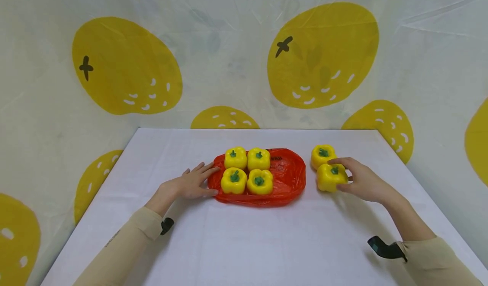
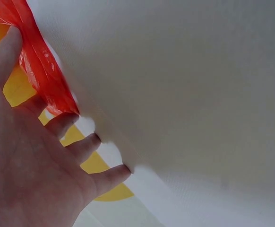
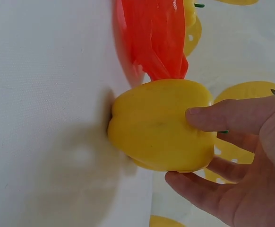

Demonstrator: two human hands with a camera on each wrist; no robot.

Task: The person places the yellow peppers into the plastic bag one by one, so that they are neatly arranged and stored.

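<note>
A red plastic bag (image 1: pixel 284 180) lies spread on the table, with several yellow bell peppers (image 1: pixel 234 181) standing in two rows on its left part. My left hand (image 1: pixel 192 183) rests at the bag's left edge, fingers extended and spread; its thumb and some fingertips touch the red plastic (image 2: pixel 45 66). To the right of the bag, my right hand (image 1: pixel 362 180) holds a yellow bell pepper (image 3: pixel 156 125) between thumb and fingers, its green stem upward. Just behind that one stands another yellow bell pepper (image 1: pixel 322 154), partly hidden by it.
A white cloth covers the table (image 1: pixel 244 243). Behind it hangs a pale curtain (image 1: pixel 225 57) printed with large yellow fruit. Dark wrist-camera mounts (image 1: pixel 385 248) stick out from both sleeves.
</note>
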